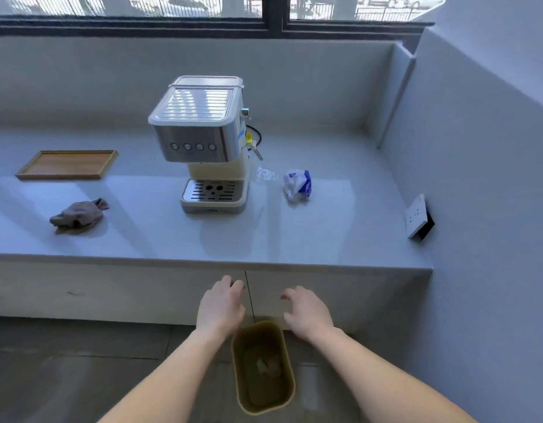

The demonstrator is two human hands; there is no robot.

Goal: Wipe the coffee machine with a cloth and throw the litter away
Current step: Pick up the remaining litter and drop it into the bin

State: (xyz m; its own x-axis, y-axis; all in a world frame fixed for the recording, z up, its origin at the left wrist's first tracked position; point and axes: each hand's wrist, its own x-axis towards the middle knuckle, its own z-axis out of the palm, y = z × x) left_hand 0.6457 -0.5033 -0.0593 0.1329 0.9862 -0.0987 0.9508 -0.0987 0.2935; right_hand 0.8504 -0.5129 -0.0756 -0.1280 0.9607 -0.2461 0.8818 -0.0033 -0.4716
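Observation:
A cream and steel coffee machine [207,141] stands upright in the middle of the pale counter [325,233]. A crumpled grey-brown cloth [79,215] lies on the counter to its left. To its right sit a crumpled white and blue wrapper [298,185] and a small clear plastic lid [265,174]. Below the counter's front edge, my left hand [220,306] and my right hand [306,312] hover with fingers spread and nothing in them. Between my forearms on the floor stands an olive waste bin [262,366] with some litter inside.
A wooden tray [67,164] lies at the counter's back left. A white wall socket [416,215] sticks out from the right wall. A window runs along the back wall above the counter. The floor is grey tile.

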